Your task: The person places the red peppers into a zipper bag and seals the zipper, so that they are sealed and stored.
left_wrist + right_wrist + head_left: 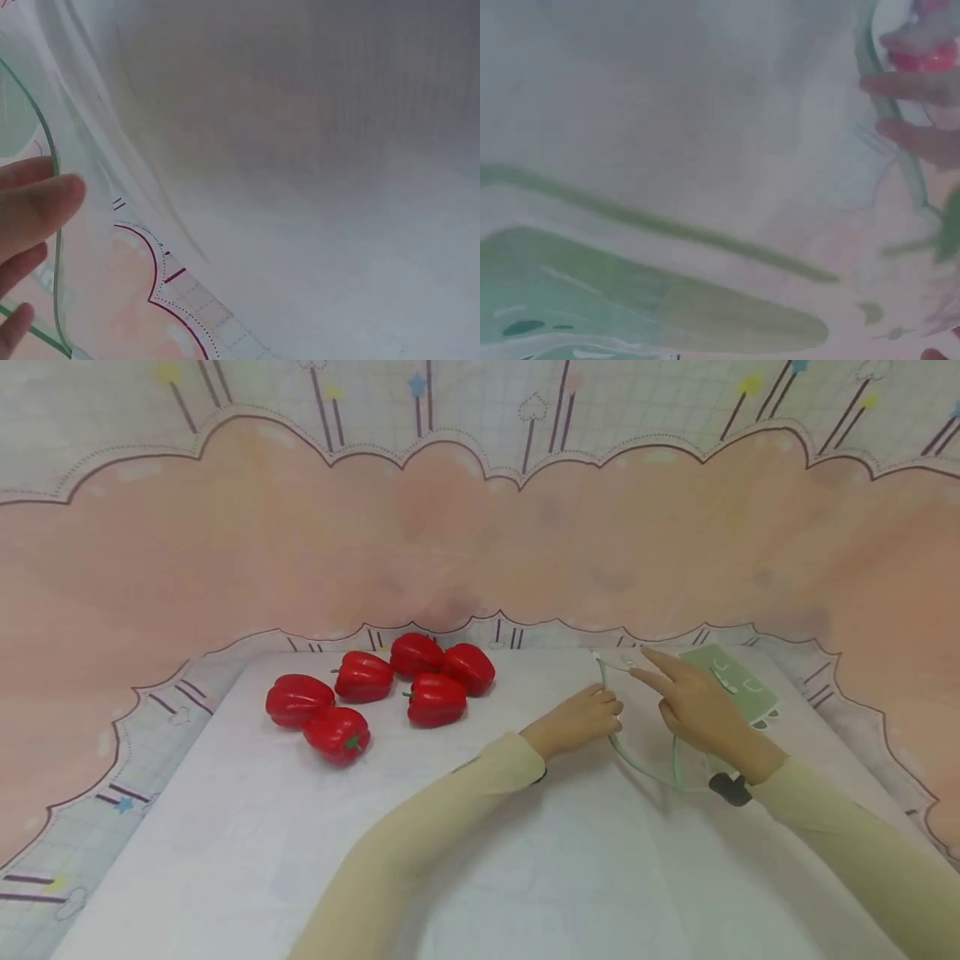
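Note:
A clear plastic bag (645, 768) with green trim and a pale green cartoon print (738, 685) stands at the table's right side. My left hand (577, 724) pinches the bag's green edge between thumb and fingers; in the left wrist view, the green edge (58, 262) runs past that thumb. At the bag's far upper side is my right hand (697, 702), its index and middle fingers stretched out towards the rim. Whether those fingertips touch the plastic cannot be made out. The right wrist view shows green trim (667, 229) and print close up, blurred.
Several red bell peppers lie left of the hands, among them a front one (337, 735) and a back one (416, 654). The white table (480, 860) meets a patterned cloth backdrop (480, 543) behind. A dark wrist strap piece (730, 789) sits under the right wrist.

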The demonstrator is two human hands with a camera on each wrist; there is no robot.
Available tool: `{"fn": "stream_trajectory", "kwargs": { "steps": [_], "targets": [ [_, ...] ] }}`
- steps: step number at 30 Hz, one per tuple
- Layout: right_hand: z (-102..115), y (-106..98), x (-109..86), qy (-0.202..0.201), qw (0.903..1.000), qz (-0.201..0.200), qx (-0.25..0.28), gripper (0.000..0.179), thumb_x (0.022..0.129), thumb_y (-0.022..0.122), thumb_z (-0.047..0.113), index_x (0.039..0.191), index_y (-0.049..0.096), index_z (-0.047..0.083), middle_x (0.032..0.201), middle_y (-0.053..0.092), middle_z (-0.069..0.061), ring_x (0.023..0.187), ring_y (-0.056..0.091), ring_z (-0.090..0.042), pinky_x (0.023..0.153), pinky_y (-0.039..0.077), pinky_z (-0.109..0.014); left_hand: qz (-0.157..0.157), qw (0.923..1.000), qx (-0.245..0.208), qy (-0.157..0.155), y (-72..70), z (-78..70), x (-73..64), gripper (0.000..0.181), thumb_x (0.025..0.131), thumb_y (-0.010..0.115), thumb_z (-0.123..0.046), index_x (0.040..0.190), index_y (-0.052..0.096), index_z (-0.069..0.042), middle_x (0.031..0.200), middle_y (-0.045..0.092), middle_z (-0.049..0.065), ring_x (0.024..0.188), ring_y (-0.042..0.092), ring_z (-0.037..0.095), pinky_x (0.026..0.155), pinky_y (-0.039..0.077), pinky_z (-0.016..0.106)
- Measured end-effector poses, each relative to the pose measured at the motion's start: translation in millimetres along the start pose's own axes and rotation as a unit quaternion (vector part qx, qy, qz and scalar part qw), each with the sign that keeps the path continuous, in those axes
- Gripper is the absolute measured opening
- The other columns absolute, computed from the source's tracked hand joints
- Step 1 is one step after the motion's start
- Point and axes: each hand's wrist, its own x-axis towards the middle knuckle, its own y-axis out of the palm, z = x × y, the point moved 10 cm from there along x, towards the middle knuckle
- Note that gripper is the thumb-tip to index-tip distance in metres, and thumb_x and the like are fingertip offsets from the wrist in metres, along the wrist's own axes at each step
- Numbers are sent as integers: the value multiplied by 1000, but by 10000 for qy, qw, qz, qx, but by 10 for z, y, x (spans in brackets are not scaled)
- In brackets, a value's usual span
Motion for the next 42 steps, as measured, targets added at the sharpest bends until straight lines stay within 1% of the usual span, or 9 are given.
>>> {"fn": "stream_trajectory", "kwargs": {
  "steps": [3, 7, 9, 15, 18, 21, 24, 31, 42],
  "targets": [
    [63, -9, 12, -421, 9991, 39, -98, 47, 66, 58, -14, 110, 64, 0, 129, 53, -25, 105, 58, -43, 77, 50, -52, -33, 9996, 252, 79, -2, 13, 23, 26, 94, 50, -20, 113, 66, -26, 126, 59, -7, 121, 50, 13, 114, 29, 33],
    [60, 37, 25, -567, 9977, 289, -221, 39, 65, 61, -13, 103, 65, -3, 126, 55, -25, 106, 58, -42, 81, 51, -52, -79, 9989, 430, 172, -2, 34, 42, 26, 94, 51, -19, 115, 65, -25, 126, 59, -6, 122, 50, 14, 115, 29, 33],
    [52, 58, 30, -518, 9971, 481, -295, 38, 66, 61, -12, 103, 64, -5, 124, 57, -26, 102, 61, -41, 79, 52, -50, -137, 9988, 408, 221, -2, 41, 46, 28, 94, 51, -18, 117, 63, -24, 126, 60, -6, 122, 51, 13, 114, 31, 33],
    [-18, 123, 24, 77, 9918, 1210, -391, 41, 74, 58, -6, 116, 57, -11, 124, 58, -26, 64, 59, -27, 53, 49, -36, -488, 9968, 356, 527, -16, 10, 55, 33, 92, 53, -12, 122, 58, -25, 120, 61, -6, 114, 52, 13, 102, 38, 28],
    [-20, 123, 26, 174, 9908, 1291, -372, 42, 76, 58, -4, 117, 57, -11, 124, 57, -26, 63, 57, -25, 51, 46, -33, -575, 9954, 517, 567, -12, 4, 66, 30, 94, 50, -13, 119, 60, -24, 119, 61, -6, 114, 53, 13, 102, 39, 27],
    [52, 71, 35, -162, 9934, 1060, -416, 38, 75, 59, 0, 111, 61, -10, 119, 61, -25, 63, 59, -26, 52, 49, -34, -561, 9955, 603, 478, -4, 35, 67, 29, 95, 47, -14, 118, 61, -23, 120, 61, -7, 116, 53, 12, 106, 37, 27],
    [173, 21, 24, -845, 9922, 781, -474, 32, 73, 60, 4, 102, 65, -8, 114, 64, -25, 72, 64, -31, 60, 54, -40, -559, 9965, 470, 403, -8, 74, 45, 28, 95, 48, -13, 118, 62, -22, 121, 62, -7, 118, 54, 12, 109, 36, 28],
    [396, 27, -118, -2253, 9666, 956, -764, 28, 64, 66, 3, 91, 67, -2, 121, 62, -20, 111, 59, -35, 91, 48, -50, -646, 9972, 72, 376, -54, 142, -26, 27, 95, 49, -11, 116, 63, -20, 120, 62, -6, 117, 54, 12, 108, 37, 28],
    [450, 86, -143, -2742, 9508, 1304, -611, 22, 65, 72, 6, 84, 61, 5, 96, 70, -8, 107, 62, -30, 93, 47, -48, -836, 9928, -757, 408, -82, 219, -147, 22, 91, 53, -8, 104, 68, -17, 113, 65, -4, 111, 56, 12, 103, 40, 22]
  ]
}}
